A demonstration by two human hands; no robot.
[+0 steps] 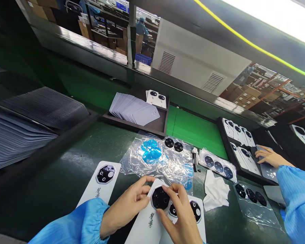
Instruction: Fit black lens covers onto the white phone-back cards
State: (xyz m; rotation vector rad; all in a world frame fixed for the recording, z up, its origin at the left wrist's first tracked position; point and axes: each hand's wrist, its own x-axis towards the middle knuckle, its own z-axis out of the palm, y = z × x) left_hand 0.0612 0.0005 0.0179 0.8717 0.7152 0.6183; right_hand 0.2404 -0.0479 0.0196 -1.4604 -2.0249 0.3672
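My left hand [128,206] grips the left edge of a white phone back cover [143,225], thumb and fingers at its upper corner. In my right hand [183,213], thumb and fingers pinch the rim of a round black camera lens cover [159,197], which lies over the top part of that phone back cover. Whether it sits fully flat I cannot tell. Another white back cover [87,188] with a lens cover [105,174] rests to the left. More white back covers [199,222] lie partly hidden behind my right hand.
A plastic sheet [132,162] holds blue film pieces [151,151] and black discs [178,146]. Right of it are a crumpled white cloth [216,191] and bagged discs [218,166]. Trays [165,127] of covers stand behind. A co-worker's hand [271,157] touches a grey cover at right.
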